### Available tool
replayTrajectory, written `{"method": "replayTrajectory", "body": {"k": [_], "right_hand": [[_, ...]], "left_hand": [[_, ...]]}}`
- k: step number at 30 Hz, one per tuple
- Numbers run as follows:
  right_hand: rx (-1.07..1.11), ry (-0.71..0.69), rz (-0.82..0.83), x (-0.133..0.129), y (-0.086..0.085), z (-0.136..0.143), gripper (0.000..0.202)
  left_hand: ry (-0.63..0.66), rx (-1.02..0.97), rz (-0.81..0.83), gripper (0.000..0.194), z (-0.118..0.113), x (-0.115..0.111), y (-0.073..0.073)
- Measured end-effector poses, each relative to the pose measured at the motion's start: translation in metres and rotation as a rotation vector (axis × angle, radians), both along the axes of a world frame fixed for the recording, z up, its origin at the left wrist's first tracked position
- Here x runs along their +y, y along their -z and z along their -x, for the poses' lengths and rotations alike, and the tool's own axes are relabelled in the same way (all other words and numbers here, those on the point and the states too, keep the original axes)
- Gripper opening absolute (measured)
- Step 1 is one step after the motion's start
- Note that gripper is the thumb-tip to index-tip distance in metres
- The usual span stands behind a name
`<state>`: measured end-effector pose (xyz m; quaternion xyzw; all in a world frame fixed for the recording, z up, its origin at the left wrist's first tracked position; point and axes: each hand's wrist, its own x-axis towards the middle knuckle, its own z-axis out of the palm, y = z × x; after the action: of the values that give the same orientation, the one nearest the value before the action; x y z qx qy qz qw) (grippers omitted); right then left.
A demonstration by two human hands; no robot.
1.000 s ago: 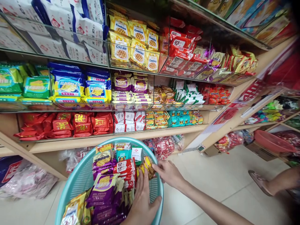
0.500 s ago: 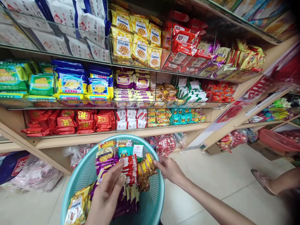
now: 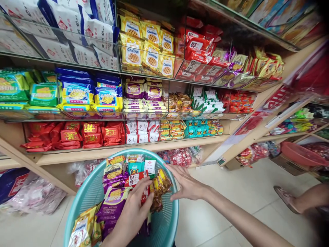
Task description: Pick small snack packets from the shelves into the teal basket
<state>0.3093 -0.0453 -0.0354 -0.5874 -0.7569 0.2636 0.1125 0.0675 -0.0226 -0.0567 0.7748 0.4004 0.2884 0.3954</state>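
A turquoise plastic basket [image 3: 84, 195] holds several snack packets. My left hand [image 3: 135, 209] is over its middle, fingers stretched out and thumb apart, with the fingertips at the red packets [image 3: 133, 179]. Just right of those fingertips lie small brown-and-yellow packets [image 3: 160, 181]. My right hand [image 3: 190, 181] is at the right rim with its fingers spread, holding nothing. Purple soda biscuit packets [image 3: 111, 206] lie left of my left hand, and a yellow cookie packet [image 3: 83, 228] is at the near left. A teal packet [image 3: 136, 168] and a white-and-green packet [image 3: 149, 167] sit at the far side.
Shelves with glass fronts [image 3: 144, 115] rise behind the basket, filled with packets such as yellow cookies [image 3: 132, 51] and red bags [image 3: 69, 135]. Plastic bags of goods [image 3: 177, 156] lie beneath. At right are a person's foot [image 3: 286, 199] and a pink basin [image 3: 302, 154].
My right hand has let go of the brown-and-yellow packets and spread its fingers. My left hand has moved right across the red packets, uncovering a purple biscuit packet.
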Motion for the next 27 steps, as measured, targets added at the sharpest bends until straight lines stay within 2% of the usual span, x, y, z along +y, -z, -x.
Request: {"method": "replayTrajectory", "body": {"k": [3, 6, 10, 19, 27], "right_hand": [[-0.073, -0.145, 0.057, 0.015, 0.003, -0.002, 0.118], [-0.107, -0.218, 0.028, 0.030, 0.010, 0.002, 0.124], [-0.166, -0.237, -0.023, 0.038, 0.015, 0.007, 0.123], [-0.173, -0.286, -0.010, 0.035, 0.021, 0.005, 0.115], [-0.141, -0.304, -0.044, 0.034, 0.023, 0.003, 0.112]], "left_hand": [[0.000, 0.003, -0.033, 0.032, 0.001, 0.007, -0.003], [-0.016, 0.009, -0.016, 0.034, 0.005, 0.007, -0.003], [-0.037, 0.019, 0.028, 0.034, 0.011, 0.003, -0.003], [-0.030, 0.034, 0.031, 0.036, 0.016, -0.003, -0.010], [0.014, 0.105, -0.021, 0.039, 0.014, -0.010, -0.003]]}}
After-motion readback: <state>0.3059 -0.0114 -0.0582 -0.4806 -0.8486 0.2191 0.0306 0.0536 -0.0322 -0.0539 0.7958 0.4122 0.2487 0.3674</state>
